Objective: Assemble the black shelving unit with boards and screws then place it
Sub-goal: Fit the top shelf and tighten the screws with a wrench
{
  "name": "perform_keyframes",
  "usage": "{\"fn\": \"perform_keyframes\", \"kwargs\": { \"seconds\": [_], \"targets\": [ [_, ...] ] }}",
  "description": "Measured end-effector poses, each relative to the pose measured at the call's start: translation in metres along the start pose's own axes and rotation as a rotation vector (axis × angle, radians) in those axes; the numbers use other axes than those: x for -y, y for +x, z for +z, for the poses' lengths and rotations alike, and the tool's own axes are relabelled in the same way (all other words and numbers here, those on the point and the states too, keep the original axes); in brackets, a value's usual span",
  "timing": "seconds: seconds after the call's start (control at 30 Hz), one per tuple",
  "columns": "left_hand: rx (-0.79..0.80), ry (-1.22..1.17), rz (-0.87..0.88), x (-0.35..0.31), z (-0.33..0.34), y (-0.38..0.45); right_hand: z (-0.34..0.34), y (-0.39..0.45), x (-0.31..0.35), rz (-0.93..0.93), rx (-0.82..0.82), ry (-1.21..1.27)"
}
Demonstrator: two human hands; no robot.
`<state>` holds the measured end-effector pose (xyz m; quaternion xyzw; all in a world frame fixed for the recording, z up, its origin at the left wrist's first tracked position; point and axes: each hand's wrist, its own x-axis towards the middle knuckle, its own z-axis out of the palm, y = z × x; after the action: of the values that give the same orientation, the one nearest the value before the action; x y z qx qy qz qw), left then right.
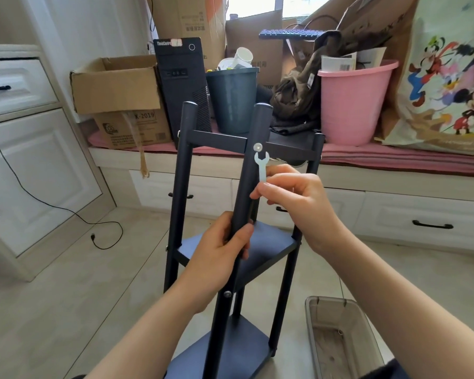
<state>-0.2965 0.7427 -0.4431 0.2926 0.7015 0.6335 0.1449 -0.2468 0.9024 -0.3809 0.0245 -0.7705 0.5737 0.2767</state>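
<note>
The black shelving unit stands upright on the tiled floor, with black posts and three dark boards. My left hand grips the nearest post at the height of the middle board. My right hand pinches a small flat silver wrench, whose open jaw points up just below a silver screw head in the near post at the top board. Wrench and screw are slightly apart. Another screw sits lower on the same post.
A translucent plastic tray lies on the floor at the lower right. Behind the unit a window bench holds cardboard boxes, a computer tower, a dark bin and a pink bucket. White cabinets stand left, and a black cable trails on the floor.
</note>
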Motion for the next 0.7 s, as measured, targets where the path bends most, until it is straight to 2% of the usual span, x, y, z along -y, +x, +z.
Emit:
{"fn": "perform_keyframes", "kwargs": {
  "seconds": [0.17,0.3,0.37,0.43,0.7],
  "targets": [
    [-0.013,-0.001,0.006,0.003,-0.007,0.002,-0.003,-0.001,-0.005,-0.154,-0.118,-0.012],
    [-0.053,-0.04,-0.004,0.004,-0.017,0.004,-0.002,0.005,-0.018,0.022,-0.233,-0.202],
    [-0.064,-0.075,-0.011,0.003,-0.021,0.005,0.001,0.006,-0.023,0.102,-0.166,-0.253],
    [-0.067,-0.117,-0.024,0.002,-0.023,0.004,0.005,0.006,-0.026,0.096,-0.095,-0.265],
    [-0.046,-0.177,-0.047,-0.005,-0.026,-0.003,0.025,0.019,-0.023,0.071,-0.071,-0.234]
  ]
}}
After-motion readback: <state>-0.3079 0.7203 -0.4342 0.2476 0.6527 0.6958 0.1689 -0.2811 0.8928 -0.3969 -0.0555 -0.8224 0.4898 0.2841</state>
